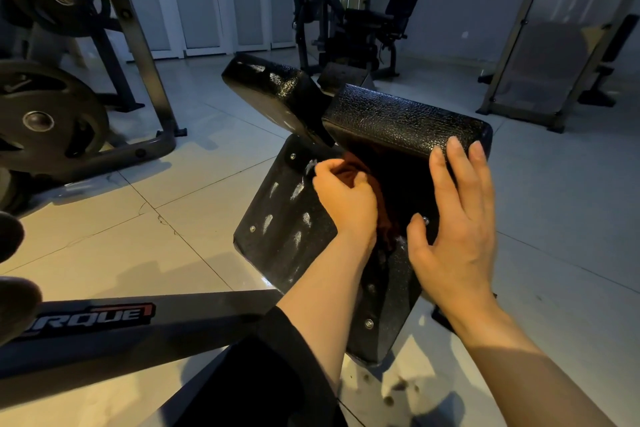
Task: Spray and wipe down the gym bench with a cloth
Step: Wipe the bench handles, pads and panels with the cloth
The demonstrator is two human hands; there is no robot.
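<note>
2 hands work on 1 black bench pad [408, 121]: the left hand [346, 199] clutches 1 dark red cloth [353, 168], mostly hidden in shadow on the pad's underside, the right hand [453, 218] rests with fingers spread across the pad's edge, and 2 weight plates [52, 125] are partly cut off at left.

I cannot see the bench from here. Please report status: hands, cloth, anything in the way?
Left hand grips the cloth against the bench pad. Right hand open, fingers steadying the pad. White streaks left on it. Nothing in the way.
</note>
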